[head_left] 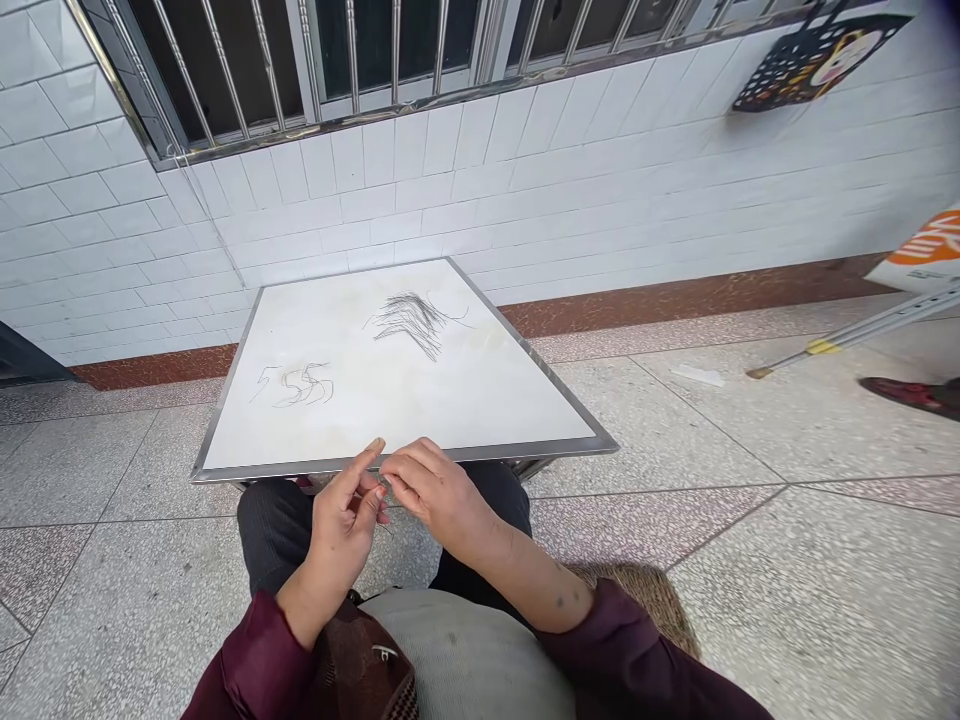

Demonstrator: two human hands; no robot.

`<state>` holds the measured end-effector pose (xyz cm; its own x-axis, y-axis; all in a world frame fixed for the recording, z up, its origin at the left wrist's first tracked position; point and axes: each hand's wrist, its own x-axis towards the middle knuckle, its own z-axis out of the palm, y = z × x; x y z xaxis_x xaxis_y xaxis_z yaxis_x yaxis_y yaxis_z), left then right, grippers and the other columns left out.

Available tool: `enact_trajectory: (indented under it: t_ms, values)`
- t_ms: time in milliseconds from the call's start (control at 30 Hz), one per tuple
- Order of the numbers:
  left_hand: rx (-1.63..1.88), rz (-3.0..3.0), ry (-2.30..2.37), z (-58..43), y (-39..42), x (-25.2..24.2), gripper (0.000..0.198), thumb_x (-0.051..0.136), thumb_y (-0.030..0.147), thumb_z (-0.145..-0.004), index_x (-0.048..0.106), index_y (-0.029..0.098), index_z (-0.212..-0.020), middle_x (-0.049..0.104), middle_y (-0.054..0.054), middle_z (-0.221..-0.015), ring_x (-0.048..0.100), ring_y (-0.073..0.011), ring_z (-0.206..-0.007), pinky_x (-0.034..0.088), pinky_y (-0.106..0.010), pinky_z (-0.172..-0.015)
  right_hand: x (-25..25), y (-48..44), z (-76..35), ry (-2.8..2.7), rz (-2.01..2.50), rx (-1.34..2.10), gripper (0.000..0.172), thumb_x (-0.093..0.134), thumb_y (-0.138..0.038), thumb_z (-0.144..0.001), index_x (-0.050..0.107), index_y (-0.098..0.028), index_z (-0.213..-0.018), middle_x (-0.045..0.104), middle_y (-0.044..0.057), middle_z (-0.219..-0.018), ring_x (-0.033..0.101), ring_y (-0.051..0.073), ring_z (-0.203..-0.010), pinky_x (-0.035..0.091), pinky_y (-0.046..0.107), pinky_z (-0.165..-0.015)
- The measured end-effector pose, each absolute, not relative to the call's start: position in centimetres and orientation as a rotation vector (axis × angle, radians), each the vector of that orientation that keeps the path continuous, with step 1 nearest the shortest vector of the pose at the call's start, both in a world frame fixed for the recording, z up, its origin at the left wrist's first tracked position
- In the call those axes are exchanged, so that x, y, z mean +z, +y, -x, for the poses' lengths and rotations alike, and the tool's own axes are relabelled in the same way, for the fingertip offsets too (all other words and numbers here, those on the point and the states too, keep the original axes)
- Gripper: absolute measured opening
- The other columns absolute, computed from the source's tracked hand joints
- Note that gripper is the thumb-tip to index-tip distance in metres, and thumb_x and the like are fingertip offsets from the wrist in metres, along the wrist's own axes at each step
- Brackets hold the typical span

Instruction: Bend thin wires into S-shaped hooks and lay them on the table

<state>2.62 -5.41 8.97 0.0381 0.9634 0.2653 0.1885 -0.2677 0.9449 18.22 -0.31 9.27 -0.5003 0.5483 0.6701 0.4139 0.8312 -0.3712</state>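
My left hand and my right hand meet over my lap, just in front of the table's near edge. The fingers of the left are pinched, with the index finger pointing up. A small reddish bit shows at its thumb tip, and a faint thin strand seems to hang below. Thumb and fingers of the right hand are pressed together close beside it; what they hold is hidden. On the white table lies a bundle of thin dark wire-like strands. A smaller group of curved strands lies at the left.
Behind the table stands a white tiled wall with a barred window. A dotted bag hangs at upper right. Farther right are a crutch-like pole, a person's shoe and a white scrap on the floor.
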Motion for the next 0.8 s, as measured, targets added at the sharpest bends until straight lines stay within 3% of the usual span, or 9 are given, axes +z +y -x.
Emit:
enact_trajectory:
  t_ms: [400, 600, 800]
  values:
    - [1.215, -1.558, 1.180, -3.25, -5.74, 8.63, 0.052, 0.051, 0.024, -0.092, 0.041, 0.025, -0.143, 0.052, 0.003, -0.074, 0.052, -0.0089, -0.056, 0.051, -0.024, -0.059, 9.95, -0.48, -18.58, -2.222, 0.703, 0.219, 0.016, 0.046, -0.005, -0.092, 0.054, -0.019, -0.087, 0.058, 0.005, -0.084, 0.050, 0.018, -0.078, 0.047, 0.032, -0.069]
    - [1.251, -1.581, 1.303, -3.55, -5.79, 8.15, 0.061, 0.050, 0.031, -0.094, 0.024, 0.029, -0.150, 0.060, -0.001, -0.090, 0.054, -0.0097, -0.059, 0.049, -0.024, -0.056, 10.09, -0.15, -18.90, -2.223, 0.700, 0.156, 0.016, 0.047, -0.005, -0.091, 0.054, -0.019, -0.089, 0.059, 0.004, -0.084, 0.052, 0.018, -0.078, 0.048, 0.032, -0.070]
    - [1.183, -1.765, 1.385, -3.37, -5.82, 8.53, 0.059, 0.040, 0.026, -0.098, 0.017, 0.028, -0.152, 0.062, 0.000, -0.080, 0.053, -0.0104, -0.055, 0.047, -0.024, -0.057, 9.96, -0.31, -18.81, -2.206, 0.705, 0.167, 0.019, 0.045, -0.004, -0.091, 0.056, -0.020, -0.093, 0.058, 0.004, -0.085, 0.056, 0.017, -0.080, 0.050, 0.030, -0.071]
